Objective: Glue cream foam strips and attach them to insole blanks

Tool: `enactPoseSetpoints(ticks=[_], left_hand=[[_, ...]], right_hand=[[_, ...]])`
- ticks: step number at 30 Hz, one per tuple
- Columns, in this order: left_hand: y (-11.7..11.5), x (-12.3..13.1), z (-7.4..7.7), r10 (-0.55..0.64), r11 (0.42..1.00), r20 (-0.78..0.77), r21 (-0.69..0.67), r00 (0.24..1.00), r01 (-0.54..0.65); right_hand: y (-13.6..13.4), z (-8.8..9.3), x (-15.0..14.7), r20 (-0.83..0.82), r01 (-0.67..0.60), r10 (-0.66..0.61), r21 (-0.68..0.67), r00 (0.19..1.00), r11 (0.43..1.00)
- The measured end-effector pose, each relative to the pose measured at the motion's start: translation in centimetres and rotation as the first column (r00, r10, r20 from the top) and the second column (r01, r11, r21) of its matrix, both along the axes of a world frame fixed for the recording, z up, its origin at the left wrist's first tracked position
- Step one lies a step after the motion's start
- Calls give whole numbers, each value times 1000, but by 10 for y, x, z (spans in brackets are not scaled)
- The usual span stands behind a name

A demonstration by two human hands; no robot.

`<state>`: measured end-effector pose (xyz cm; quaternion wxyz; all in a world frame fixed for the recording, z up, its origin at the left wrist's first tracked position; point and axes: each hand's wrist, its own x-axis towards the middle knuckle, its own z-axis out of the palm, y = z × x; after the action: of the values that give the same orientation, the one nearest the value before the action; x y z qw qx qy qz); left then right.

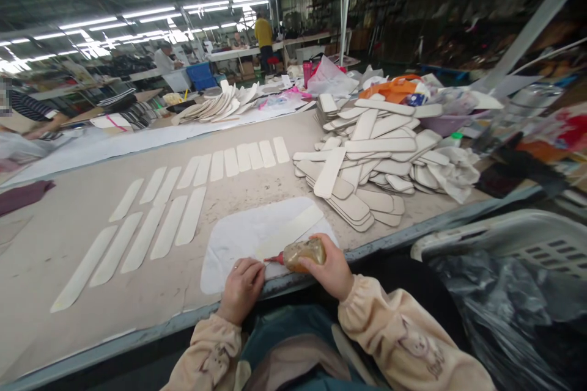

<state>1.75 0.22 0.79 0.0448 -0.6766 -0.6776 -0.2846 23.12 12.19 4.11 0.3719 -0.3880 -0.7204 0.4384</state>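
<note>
Clock: I read it from the middle of the white sheet (220, 244), 12 pointing away from the near edge of the work table (151, 299).
Right hand (334, 270): at 4 o'clock, wrapped round the bottle (303, 255); thumb along the near side, fingers closed over the far side.
Right forearm: comes in from 5 o'clock, in a peach sleeve (408, 333) with an animal print.
Bottle: at 4 o'clock over the near part of the sheet, lying over on its side; see-through, amber contents. Its red nozzle (276, 258) points to 9, tip just beside the other hand's fingertips; contact, I can't tell.
Left hand (242, 288): at 7 o'clock by the sheet's near edge, back upward, fingers bent and drawn together. Whether they pinch anything, I can't tell.
Left forearm: reaches up from 7 o'clock, in a matching peach cuff (213, 342).
Strip on sheet: one pale strip (305, 220) lies aslant, far end toward 2, near end toward 8, beyond the bottle.
Laid rows: two rows of pale strips (172, 227) spread from 9 to 11.
Heap: loose pile of dark-edged pieces (380, 145) at 1 to 2.
Basket: pale plastic basket (518, 223) with black plastic inside, at 3.
</note>
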Motion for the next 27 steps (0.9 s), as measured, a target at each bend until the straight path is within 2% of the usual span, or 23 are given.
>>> enactPoseSetpoints(ticks=[4, 9, 14, 19, 22, 27], left_hand=[[2, 2, 2, -1, 1000, -37, 5, 999, 1], [7, -2, 6, -25, 1000, -118, 12, 993, 26], [14, -10, 16, -114, 986, -164, -136, 980, 92], [20, -10, 24, -147, 955, -149, -278, 978, 101], [20, -10, 23, -151, 946, -158, -310, 976, 97], [19, -9, 21, -138, 954, -211, -291, 968, 73]], right_hand=[[5, 1, 7, 31, 27, -27, 10, 999, 1000], [29, 4, 28, 53, 173, -176, 49, 983, 984], [57, 4, 53, 112, 369, -387, 151, 915, 917], [70, 1, 60, 95, 471, -507, 256, 857, 844], [65, 3, 55, 39, 460, -485, 259, 874, 849], [37, 4, 33, -75, 283, -277, 79, 958, 956]])
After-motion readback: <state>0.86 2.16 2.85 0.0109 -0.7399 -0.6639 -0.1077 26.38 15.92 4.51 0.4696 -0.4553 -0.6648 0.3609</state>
